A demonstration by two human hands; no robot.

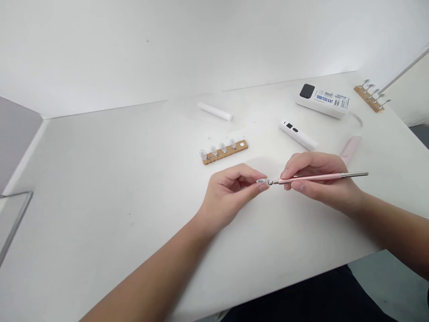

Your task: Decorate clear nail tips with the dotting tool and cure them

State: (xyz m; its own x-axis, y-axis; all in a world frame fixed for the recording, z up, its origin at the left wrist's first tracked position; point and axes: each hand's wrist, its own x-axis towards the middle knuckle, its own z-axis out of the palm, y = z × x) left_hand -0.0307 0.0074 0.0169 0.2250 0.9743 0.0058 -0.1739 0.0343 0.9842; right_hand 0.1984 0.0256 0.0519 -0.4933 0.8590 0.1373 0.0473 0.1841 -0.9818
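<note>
Between the thumb and index finger of my left hand (225,193) is a clear false nail tip (261,181). My right hand (323,179) grips a slim pink pen-like nail tool (318,177) with metal ends, much as one holds a pencil. A small shiny metal ball (270,182) sits at the tool's left end, right by the nail tip; whether they touch, I cannot tell. Just beyond my left hand lies a wooden display strip (228,152) with several clear nail tips on small stands and a white round spot at its right end.
Behind the strip lies a white rod (215,111). A white handheld device with dark buttons (297,134) and a larger labelled white box with a cable (323,102) are at right. A pink object (351,148) is beside my right hand. Another wooden strip (369,99) stands far right.
</note>
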